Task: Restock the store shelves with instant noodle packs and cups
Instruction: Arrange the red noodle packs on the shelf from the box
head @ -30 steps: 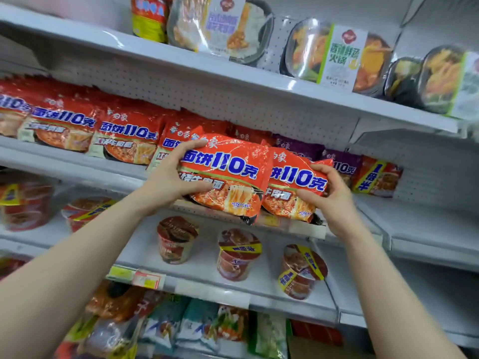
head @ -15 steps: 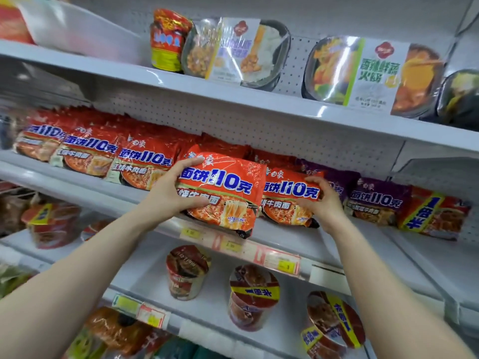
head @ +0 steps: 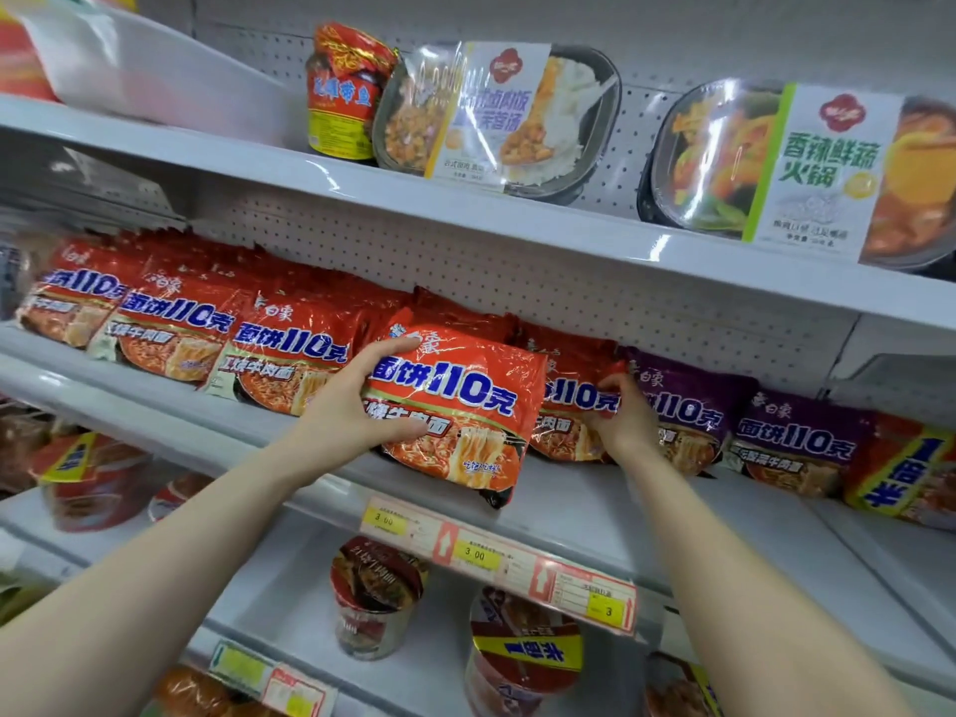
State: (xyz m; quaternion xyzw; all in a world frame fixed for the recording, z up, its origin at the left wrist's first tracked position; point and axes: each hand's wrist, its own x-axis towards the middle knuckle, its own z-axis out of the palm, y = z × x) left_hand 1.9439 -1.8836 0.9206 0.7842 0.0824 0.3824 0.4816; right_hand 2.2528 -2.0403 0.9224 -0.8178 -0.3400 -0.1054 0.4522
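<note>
— Both packs had been brought further in over the shelf [head: 595, 504] since a second earlier. How were they held?
— The front pack [head: 465, 406] was gripped at its left edge by the left hand [head: 357, 406]. The second pack [head: 574, 406], half covered behind it, was pinched at its right edge by the right hand [head: 623, 421].
— And the lie?
— The front pack's long side was laid along the shelf, just right of the left hand, so a backward push from that nearer hand was judged needed.
</note>
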